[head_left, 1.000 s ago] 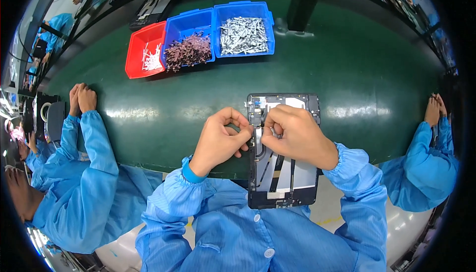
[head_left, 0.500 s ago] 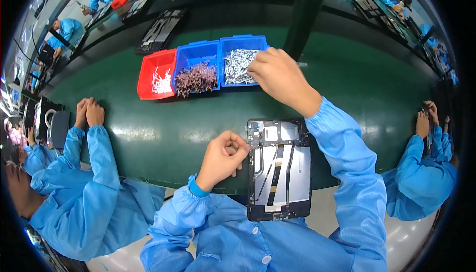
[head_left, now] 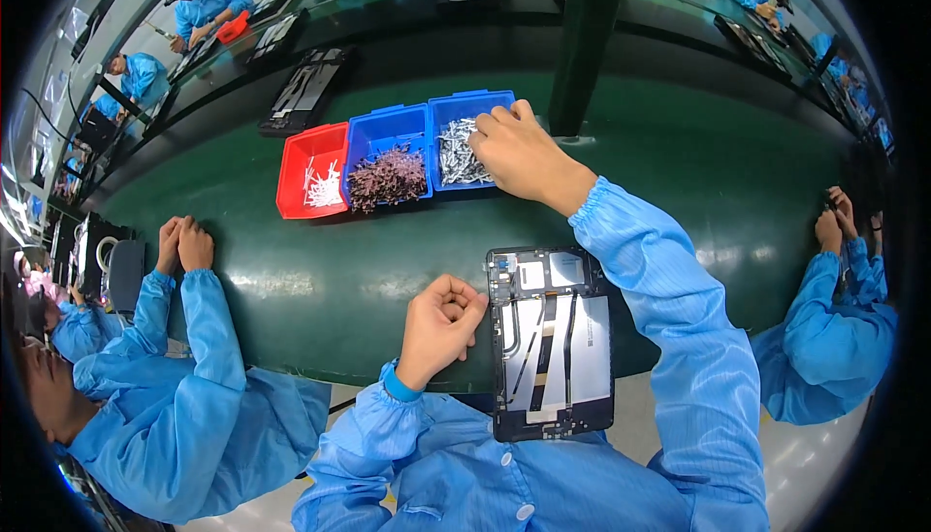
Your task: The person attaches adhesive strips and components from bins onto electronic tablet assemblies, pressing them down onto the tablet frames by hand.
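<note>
My right hand (head_left: 524,151) reaches over the right-hand blue bin (head_left: 475,101), which holds a heap of small white and dark parts (head_left: 461,152). Its fingers are curled down at the heap, and whatever lies between the tips is hidden. My left hand (head_left: 441,328) is closed in a loose pinch beside the upper left edge of an opened tablet (head_left: 582,348). Anything in that pinch is too small to make out. The tablet lies upright before me, its inside up, with dark strip cables across a silvery panel; its lower end overhangs the table edge.
Left of that bin stand another blue bin (head_left: 388,119) with pinkish-brown parts and a red bin (head_left: 294,175) with white strips. Behind them lies another opened device (head_left: 308,91). A dark green post (head_left: 582,47) rises behind my right hand. Co-workers sit left, right and across the green table (head_left: 320,299).
My right hand has shifted slightly left and lower over the parts in the blue bin. My left hand stays pinched beside the tablet. The whole view has shifted slightly.
</note>
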